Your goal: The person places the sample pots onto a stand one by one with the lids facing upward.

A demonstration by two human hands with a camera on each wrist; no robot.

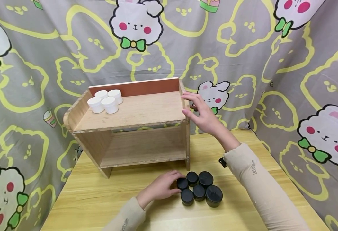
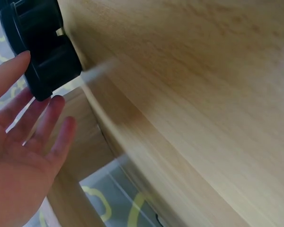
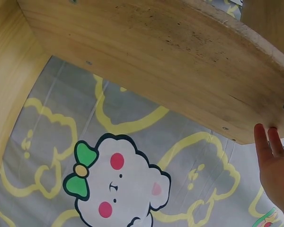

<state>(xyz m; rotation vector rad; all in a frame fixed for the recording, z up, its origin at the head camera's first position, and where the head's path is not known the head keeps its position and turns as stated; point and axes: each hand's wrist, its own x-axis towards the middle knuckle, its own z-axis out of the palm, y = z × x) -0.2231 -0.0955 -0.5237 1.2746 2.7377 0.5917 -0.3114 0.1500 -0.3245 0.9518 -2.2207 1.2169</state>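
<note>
My left hand [image 1: 164,186] lies at the left side of a cluster of black lidded jars [image 1: 199,192] on the table. Its fingers and thumb are spread beside the leftmost black jar [image 1: 182,184]. In the left wrist view, the thumb is against or very near a black jar [image 2: 57,61], with the other fingers loosely extended below. My right hand [image 1: 203,117] rests at the upper right side panel of a two-tier wooden shelf [image 1: 151,107]. In the right wrist view, two fingertips of the right hand [image 3: 279,175] touch the panel's outer face [image 3: 180,61].
Several white lidded jars [image 1: 109,105] stand grouped on the shelf's top tier at the left. The lower tier [image 1: 146,147] is below it. A patterned curtain [image 1: 169,41] hangs behind and beside the wooden table [image 1: 122,199].
</note>
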